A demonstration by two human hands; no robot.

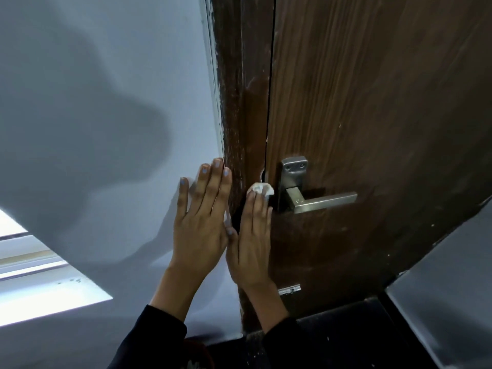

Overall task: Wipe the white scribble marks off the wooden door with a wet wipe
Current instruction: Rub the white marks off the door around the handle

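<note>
Dark sleeves [159,339], right hand [250,243] flat over crumpled wipe [260,189] against grained door [372,102].

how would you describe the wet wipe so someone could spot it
Find the dark wooden door and its metal handle. Just left of the handle, under the right hand's fingertips, sits a crumpled wipe, the only white wad there.
</note>
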